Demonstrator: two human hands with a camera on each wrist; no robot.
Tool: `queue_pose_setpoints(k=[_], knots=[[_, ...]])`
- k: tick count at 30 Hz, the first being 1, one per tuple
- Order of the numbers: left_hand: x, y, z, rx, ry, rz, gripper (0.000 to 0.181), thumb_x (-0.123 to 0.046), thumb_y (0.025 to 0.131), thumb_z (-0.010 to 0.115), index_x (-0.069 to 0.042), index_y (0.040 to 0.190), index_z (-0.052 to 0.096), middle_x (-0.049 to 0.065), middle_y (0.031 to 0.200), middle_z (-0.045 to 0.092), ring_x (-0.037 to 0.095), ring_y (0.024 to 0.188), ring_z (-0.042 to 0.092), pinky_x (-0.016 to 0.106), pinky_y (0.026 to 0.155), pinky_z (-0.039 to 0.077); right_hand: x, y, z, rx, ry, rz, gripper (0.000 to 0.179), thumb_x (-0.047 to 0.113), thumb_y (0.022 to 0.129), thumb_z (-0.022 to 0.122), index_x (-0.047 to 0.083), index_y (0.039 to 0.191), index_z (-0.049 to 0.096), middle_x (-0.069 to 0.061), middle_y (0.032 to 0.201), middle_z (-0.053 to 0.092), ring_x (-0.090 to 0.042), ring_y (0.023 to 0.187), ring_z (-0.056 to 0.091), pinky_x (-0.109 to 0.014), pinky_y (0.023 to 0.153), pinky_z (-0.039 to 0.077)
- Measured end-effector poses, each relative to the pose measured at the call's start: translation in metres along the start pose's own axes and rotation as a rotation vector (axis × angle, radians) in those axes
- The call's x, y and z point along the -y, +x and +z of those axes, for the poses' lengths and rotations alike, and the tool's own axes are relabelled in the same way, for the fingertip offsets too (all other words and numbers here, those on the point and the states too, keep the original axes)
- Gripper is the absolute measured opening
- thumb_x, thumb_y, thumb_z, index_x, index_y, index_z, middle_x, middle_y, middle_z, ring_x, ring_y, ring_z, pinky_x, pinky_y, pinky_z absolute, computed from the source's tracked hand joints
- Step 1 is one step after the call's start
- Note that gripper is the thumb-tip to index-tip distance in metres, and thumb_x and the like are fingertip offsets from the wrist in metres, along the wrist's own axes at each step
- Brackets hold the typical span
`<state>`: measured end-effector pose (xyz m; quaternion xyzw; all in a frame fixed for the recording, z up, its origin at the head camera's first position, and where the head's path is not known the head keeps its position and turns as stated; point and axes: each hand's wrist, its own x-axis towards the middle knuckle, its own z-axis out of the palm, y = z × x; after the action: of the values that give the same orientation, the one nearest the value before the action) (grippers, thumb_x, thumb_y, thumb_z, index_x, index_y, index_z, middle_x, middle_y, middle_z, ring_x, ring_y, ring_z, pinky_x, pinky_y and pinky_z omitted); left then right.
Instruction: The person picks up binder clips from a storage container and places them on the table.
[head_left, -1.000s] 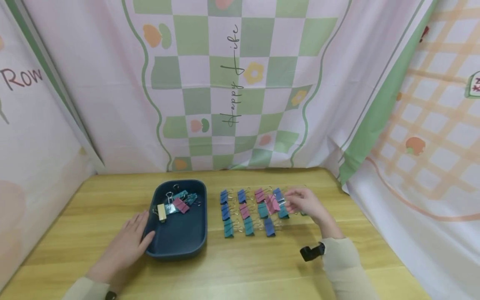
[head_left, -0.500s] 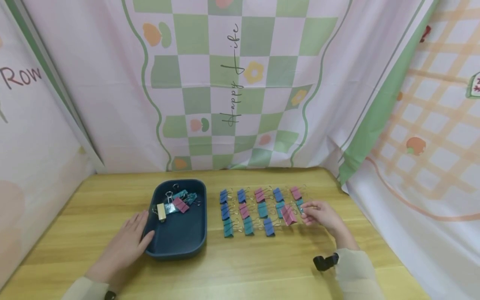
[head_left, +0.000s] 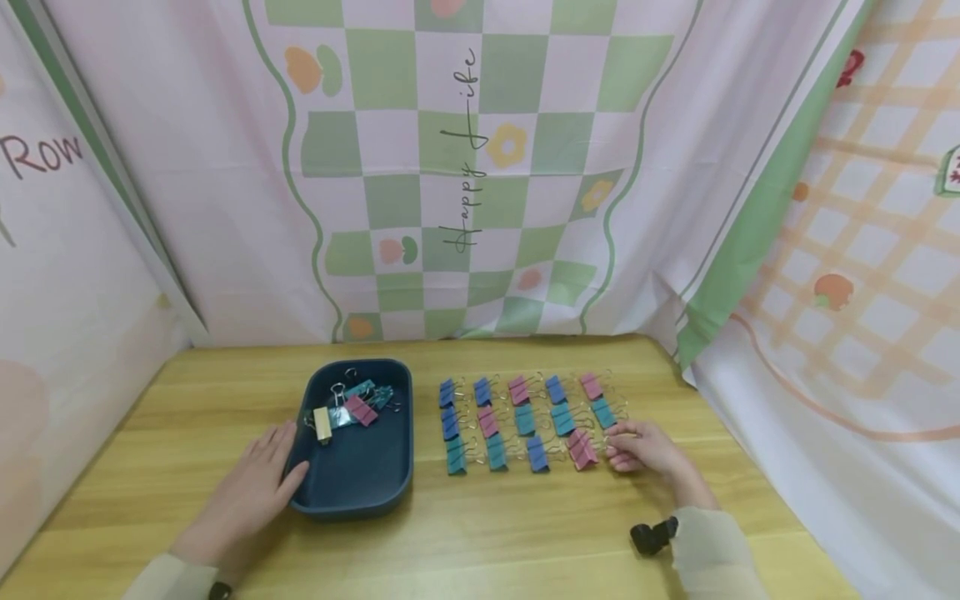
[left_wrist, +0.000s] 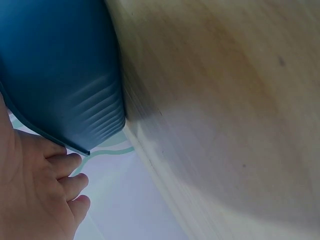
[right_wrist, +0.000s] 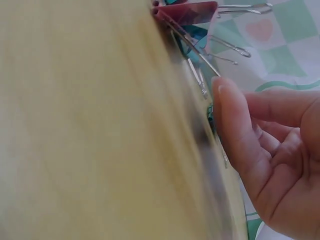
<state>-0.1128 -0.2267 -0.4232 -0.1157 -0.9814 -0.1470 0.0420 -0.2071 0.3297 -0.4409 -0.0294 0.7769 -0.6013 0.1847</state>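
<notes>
My right hand (head_left: 643, 448) pinches a wire handle of a pink binder clip (head_left: 582, 450) between thumb and index finger. In the right wrist view the pink clip (right_wrist: 192, 14) sits at the top, its lower handle running to my fingertips. It lies at the right end of the front row, beside a blue clip (head_left: 537, 455). My left hand (head_left: 251, 483) rests along the left side of a dark blue tray (head_left: 352, 505), fingers straight against its rim; the left wrist view shows the tray's outer wall (left_wrist: 65, 65) above the fingers.
Binder clips in blue, teal and pink stand in three rows right of the tray, including a teal one (head_left: 603, 412) just behind my right fingers. The tray holds several loose clips, among them a yellow one (head_left: 322, 426) and a pink one (head_left: 362, 410). Printed curtains (head_left: 480, 167) enclose the wooden table (head_left: 480, 533).
My right hand has carried the pink binder clip from over the back rows toward the front right, down to the end of the front row. The left hand and tray have stayed still.
</notes>
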Motion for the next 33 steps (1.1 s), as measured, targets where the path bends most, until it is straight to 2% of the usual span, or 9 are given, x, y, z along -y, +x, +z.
queue_pose_setpoints(k=[10, 16, 22, 29, 33], knots=[[0.001, -0.001, 0.000, -0.004, -0.001, 0.005, 0.065, -0.034, 0.097, 0.042, 0.014, 0.137, 0.027, 0.031, 0.141, 0.025, 0.048, 0.128, 0.022, 0.057, 0.104, 0.017, -0.003, -0.001, -0.002, -0.036, 0.018, 0.055, 0.032, 0.008, 0.092, 0.053, -0.015, 0.114, 0.053, -0.011, 0.076, 0.065, -0.014, 0.061, 0.063, -0.029, 0.060, 0.055], [0.001, -0.001, 0.000, 0.004, 0.003, 0.000, 0.065, -0.036, 0.097, 0.041, 0.013, 0.138, 0.026, 0.030, 0.142, 0.025, 0.047, 0.129, 0.022, 0.057, 0.104, 0.017, -0.001, -0.003, -0.003, -0.020, 0.014, 0.078, 0.030, 0.007, 0.094, 0.051, -0.015, 0.114, 0.054, -0.010, 0.074, 0.065, -0.013, 0.060, 0.063, -0.028, 0.060, 0.055], [0.001, 0.000, 0.000, 0.001, 0.011, 0.005, 0.065, -0.036, 0.097, 0.041, 0.013, 0.138, 0.026, 0.030, 0.142, 0.025, 0.047, 0.129, 0.022, 0.057, 0.104, 0.017, 0.001, -0.004, -0.003, -0.045, 0.019, 0.093, 0.029, 0.007, 0.093, 0.052, -0.015, 0.112, 0.055, -0.010, 0.074, 0.065, -0.014, 0.061, 0.063, -0.029, 0.060, 0.055], [0.001, -0.001, 0.000, 0.003, 0.007, 0.006, 0.066, -0.036, 0.098, 0.041, 0.013, 0.138, 0.026, 0.030, 0.142, 0.025, 0.047, 0.129, 0.022, 0.057, 0.104, 0.017, 0.007, -0.006, -0.009, -0.041, -0.030, 0.040, 0.036, 0.006, 0.093, 0.050, -0.018, 0.119, 0.047, -0.011, 0.078, 0.065, -0.016, 0.065, 0.063, -0.030, 0.063, 0.055], [0.002, 0.000, 0.001, -0.004, 0.011, 0.010, 0.065, -0.036, 0.097, 0.041, 0.014, 0.137, 0.026, 0.030, 0.142, 0.025, 0.047, 0.129, 0.022, 0.057, 0.104, 0.017, 0.018, -0.006, -0.013, -0.071, -0.086, 0.004, 0.041, 0.008, 0.094, 0.051, -0.018, 0.124, 0.041, -0.012, 0.081, 0.064, -0.018, 0.067, 0.063, -0.031, 0.063, 0.055]])
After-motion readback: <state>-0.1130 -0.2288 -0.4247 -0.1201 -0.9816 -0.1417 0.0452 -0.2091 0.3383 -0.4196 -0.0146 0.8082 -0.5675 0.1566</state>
